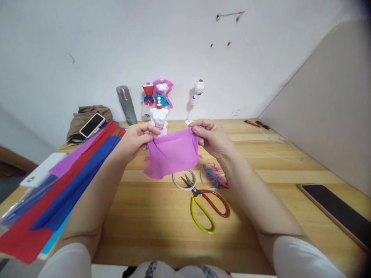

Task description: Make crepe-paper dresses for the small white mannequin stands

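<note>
A piece of purple fabric [174,154] is stretched between my two hands above the table. My left hand [137,141] pinches its upper left corner, and my right hand [210,136] pinches the upper right one. The cloth's lower edge hangs loose, lower on the left. Just behind it stands a small white mannequin [159,114] with a red neck band and a pink band at the waist; the fabric hides its base. Below the cloth lie scissors [199,197] with one red and one yellow handle, their blades partly open across a white ring [174,182].
Coloured fabric strips [58,197] cover the table's left side. Dressed mannequins [148,90], a tilted bottle [126,105] and another small mannequin [199,88] stand by the wall. A phone [92,125] rests on brown cloth; another phone [337,212] lies right. Colourful scraps [214,175] sit near my right wrist.
</note>
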A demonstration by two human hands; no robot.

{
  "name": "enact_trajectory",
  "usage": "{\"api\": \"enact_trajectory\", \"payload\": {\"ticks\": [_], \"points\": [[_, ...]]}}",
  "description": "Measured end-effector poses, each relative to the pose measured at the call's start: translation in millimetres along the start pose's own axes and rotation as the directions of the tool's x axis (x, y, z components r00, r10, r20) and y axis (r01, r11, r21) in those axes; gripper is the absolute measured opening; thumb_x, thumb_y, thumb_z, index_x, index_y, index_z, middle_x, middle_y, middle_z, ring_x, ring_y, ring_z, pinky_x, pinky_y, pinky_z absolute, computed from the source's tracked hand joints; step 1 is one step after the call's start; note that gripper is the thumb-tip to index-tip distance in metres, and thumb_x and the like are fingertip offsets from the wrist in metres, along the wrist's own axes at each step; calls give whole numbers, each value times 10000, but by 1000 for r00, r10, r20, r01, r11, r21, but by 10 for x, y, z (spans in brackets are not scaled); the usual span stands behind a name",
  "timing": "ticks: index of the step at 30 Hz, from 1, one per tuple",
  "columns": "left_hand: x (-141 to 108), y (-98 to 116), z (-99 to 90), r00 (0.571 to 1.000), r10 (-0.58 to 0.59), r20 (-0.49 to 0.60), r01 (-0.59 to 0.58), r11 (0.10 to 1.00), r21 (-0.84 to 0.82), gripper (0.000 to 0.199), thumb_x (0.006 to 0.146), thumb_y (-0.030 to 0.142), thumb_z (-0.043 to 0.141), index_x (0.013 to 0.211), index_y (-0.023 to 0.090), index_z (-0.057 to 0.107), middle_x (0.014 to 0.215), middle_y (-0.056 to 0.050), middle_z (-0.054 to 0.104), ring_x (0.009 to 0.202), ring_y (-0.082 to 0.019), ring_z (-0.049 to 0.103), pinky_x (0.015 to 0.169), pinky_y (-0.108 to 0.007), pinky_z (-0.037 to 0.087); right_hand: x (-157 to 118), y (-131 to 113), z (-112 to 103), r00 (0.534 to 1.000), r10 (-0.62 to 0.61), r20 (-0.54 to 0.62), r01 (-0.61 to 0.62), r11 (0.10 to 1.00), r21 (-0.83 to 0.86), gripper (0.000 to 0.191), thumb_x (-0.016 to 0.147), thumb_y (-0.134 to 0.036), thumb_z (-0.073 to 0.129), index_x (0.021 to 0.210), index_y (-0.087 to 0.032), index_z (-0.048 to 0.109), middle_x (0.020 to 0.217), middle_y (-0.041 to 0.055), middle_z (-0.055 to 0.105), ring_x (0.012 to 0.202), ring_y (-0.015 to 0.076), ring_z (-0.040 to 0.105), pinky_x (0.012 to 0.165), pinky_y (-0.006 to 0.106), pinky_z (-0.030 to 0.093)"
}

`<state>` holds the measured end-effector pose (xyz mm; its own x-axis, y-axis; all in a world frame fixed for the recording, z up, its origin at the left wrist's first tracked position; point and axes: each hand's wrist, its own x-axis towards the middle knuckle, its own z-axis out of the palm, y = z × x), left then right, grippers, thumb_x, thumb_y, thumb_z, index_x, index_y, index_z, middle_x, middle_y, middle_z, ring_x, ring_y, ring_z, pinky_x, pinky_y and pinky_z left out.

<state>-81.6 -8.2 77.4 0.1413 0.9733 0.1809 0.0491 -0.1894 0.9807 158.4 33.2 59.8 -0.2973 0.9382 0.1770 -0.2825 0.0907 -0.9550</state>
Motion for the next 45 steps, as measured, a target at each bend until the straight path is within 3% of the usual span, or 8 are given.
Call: {"api": "enact_trajectory", "payload": {"ticks": [7,11,16,24,36,41,45], "points": [[-53,153,-59,997,40,-72,-14,944,328,209,668,270,700,833,142,706,565,33,568,487,-74,448,447,-195,327,-30,-43,-6,989,-96,-116,74,980,-184,176,633,-323,784,721,-220,671,494,-41,535,401,83,413,395,254,294],[-71,212,-132,1000,16,-25,-5,923,385,243,682,288,704,870,135,716,664,1,638,581,-96,532,520,-201,402,-36,-31,-1,989,-104,-104,82,978,-192,144,642,-304,776,715,-226,680,500,-32,544,409,87,415,404,259,301],[-68,216,-211,999,21,30,-32,886,462,182,698,302,688,782,140,688,622,16,598,570,-96,505,537,-208,391,-42,-31,26,996,-66,-64,53,981,-189,172,617,-324,785,689,-220,668,485,-43,533,400,77,395,399,249,283],[-44,137,-264,989,84,124,-146,731,666,141,750,298,619,751,177,691,694,2,668,629,-129,554,635,-242,443,-36,-3,-2,999,-32,-13,28,967,-252,180,633,-305,782,733,-191,685,475,-64,475,403,54,325,393,229,208],[-149,172,-210,985,166,45,-143,643,753,160,749,263,564,741,195,708,719,-12,700,692,-166,587,667,-257,449,-40,-4,47,996,86,25,-83,991,-103,267,578,-311,820,740,-184,650,502,-50,569,440,77,486,434,199,355],[-168,203,-185,980,192,43,-140,525,840,186,738,219,524,752,202,709,735,-29,717,689,-185,595,675,-279,435,-61,14,93,1000,-12,-18,8,977,-213,203,628,-317,767,727,-183,650,464,-73,508,398,55,402,399,200,267],[-166,195,-169,970,236,54,-159,456,876,168,735,198,515,727,206,683,746,-43,714,700,-194,594,640,-275,404,-85,-30,93,999,-43,-22,34,950,-311,140,652,-300,734,715,-189,676,486,-65,499,412,62,374,402,223,281]]}}
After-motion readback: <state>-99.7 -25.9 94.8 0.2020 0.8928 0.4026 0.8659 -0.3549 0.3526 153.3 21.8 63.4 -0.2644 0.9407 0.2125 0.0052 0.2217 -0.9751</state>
